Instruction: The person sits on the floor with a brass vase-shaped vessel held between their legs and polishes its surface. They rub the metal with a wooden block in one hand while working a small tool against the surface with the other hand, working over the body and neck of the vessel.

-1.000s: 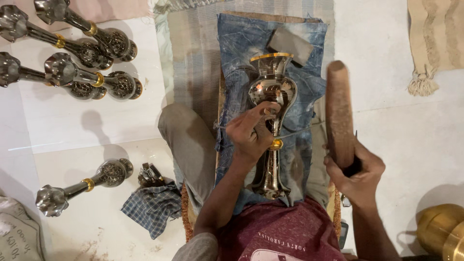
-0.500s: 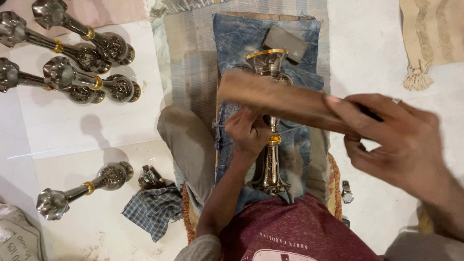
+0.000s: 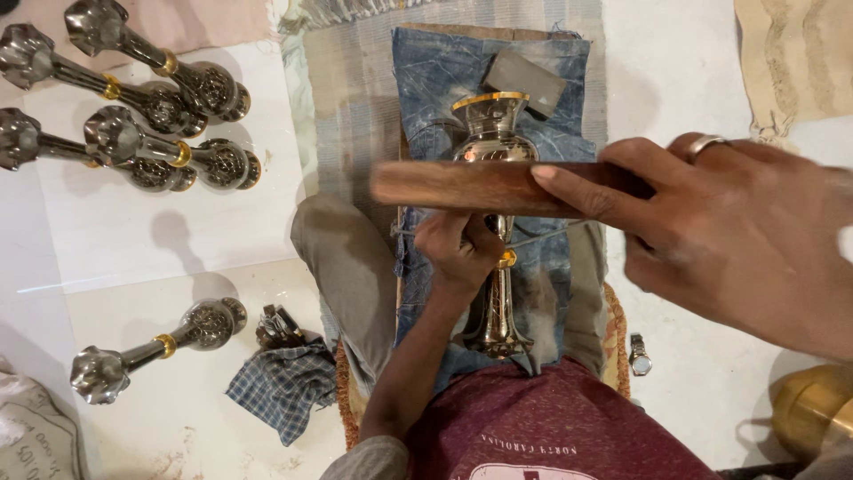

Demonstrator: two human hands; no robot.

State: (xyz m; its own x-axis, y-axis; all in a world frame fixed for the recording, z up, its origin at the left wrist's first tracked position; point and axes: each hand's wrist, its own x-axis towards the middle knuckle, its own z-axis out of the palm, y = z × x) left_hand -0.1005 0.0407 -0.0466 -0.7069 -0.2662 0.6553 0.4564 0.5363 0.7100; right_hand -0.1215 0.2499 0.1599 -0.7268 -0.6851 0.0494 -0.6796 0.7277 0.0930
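Across the pale floor (image 3: 178,240), work is laid out around a seated person viewed from above. A worn blue denim cloth (image 3: 444,80) covers the lap and runs toward the far edge of the floor, lying over a striped mat (image 3: 346,98).

Right hand (image 3: 737,240): large in view, close to the camera, fingers curled closed around one end of a wooden stick (image 3: 462,187). A ring (image 3: 708,144) sits on one finger. The stick lies level, crosswise over the metal stand (image 3: 494,222); whether the two touch cannot be told.

Metal stand: lying lengthwise on the denim cloth, flared gold-rimmed mouth toward the far edge, foot toward the person's maroon shirt (image 3: 551,427). The finish is polished silver with a gold collar at mid stem.

Left hand (image 3: 458,249): closed around the stem of the stand just beside the gold collar, directly below the stick.

A grey block (image 3: 524,82) rests on the denim, just beside the stand's mouth.

At the far left corner, four similar stands (image 3: 133,107) lie side by side. A fifth stand (image 3: 155,347) lies apart nearer the left edge, with a checked rag (image 3: 284,387) near it.

A wristwatch (image 3: 640,356) lies on the floor at the right of the lap. A brass vessel (image 3: 809,409) shows partly at the near right corner.
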